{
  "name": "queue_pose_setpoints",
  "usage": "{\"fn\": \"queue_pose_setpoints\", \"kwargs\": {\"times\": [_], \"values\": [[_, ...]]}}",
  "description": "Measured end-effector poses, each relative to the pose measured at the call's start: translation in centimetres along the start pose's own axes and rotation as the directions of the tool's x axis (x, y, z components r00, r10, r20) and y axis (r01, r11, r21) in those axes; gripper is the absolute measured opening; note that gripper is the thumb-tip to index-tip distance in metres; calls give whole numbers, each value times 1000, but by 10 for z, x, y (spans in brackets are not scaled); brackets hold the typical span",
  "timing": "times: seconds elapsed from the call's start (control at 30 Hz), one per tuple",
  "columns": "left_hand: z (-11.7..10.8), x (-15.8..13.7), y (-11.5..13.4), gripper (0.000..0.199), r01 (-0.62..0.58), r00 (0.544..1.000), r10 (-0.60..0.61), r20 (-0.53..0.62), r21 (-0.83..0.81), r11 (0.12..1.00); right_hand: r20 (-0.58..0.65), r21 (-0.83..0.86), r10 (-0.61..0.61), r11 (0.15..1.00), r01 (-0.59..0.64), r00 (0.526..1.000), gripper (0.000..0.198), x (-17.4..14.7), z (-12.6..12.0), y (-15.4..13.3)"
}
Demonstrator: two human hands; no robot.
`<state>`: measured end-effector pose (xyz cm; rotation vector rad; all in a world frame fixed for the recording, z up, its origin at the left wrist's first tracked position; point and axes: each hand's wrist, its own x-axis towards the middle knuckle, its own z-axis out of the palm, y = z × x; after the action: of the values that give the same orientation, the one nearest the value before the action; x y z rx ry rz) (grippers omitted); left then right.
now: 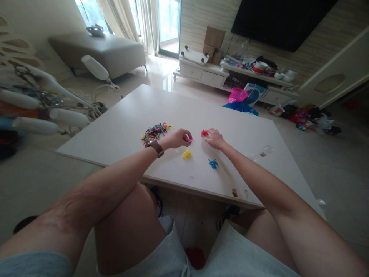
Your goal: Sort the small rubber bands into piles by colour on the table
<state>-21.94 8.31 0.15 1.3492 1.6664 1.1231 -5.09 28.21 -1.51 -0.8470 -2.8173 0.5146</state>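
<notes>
On the white table [173, 104] lies a mixed heap of small coloured rubber bands [155, 132], to the left of my left hand [181, 138]. That hand is closed around a few bands [188, 139], pink and blue, which poke out at the fingertips. My right hand [215, 139] rests beside a small red pile of bands [204, 132]; its thumb and fingers are apart and reach the pile's right edge. A yellow pile [187, 154] sits just below my left hand. Nearer me and to the right is a blue pile [213, 164].
A clear plastic container [267, 149] lies at the table's right. Near the front edge are a small yellow and brown figure [234, 192] and a small clear piece [246, 193]. White padded chair parts [95, 67] stand left; a pink basket [237, 95] is beyond the table.
</notes>
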Motion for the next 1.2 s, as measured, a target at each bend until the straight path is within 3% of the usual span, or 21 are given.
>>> {"fn": "queue_pose_setpoints", "kwargs": {"times": [0.23,0.4,0.53,0.63,0.87,1.07,1.2], "values": [[0,0,0,24,22,999,-21,38,-12,1000,5,72,-34,997,34,999,37,-14,-16,-7],[13,0,7,28,-22,996,27,87,-52,998,52,313,-217,931,190,975,37,-61,-37,-20],[33,-2,21,30,-44,985,59,161,-97,994,73,397,-348,870,293,934,44,-104,-48,-34],[47,-3,30,29,-56,970,81,228,-112,992,69,422,-401,841,338,913,38,-123,-50,-38],[63,2,35,32,-39,951,78,300,-134,990,64,343,-414,863,370,908,27,-126,-49,-28],[64,7,31,36,-8,967,40,252,-127,992,-18,377,-377,855,356,926,25,-120,-57,-13],[54,12,26,33,27,985,-12,171,-85,996,-16,324,-301,901,290,953,24,-112,-56,7]]}}
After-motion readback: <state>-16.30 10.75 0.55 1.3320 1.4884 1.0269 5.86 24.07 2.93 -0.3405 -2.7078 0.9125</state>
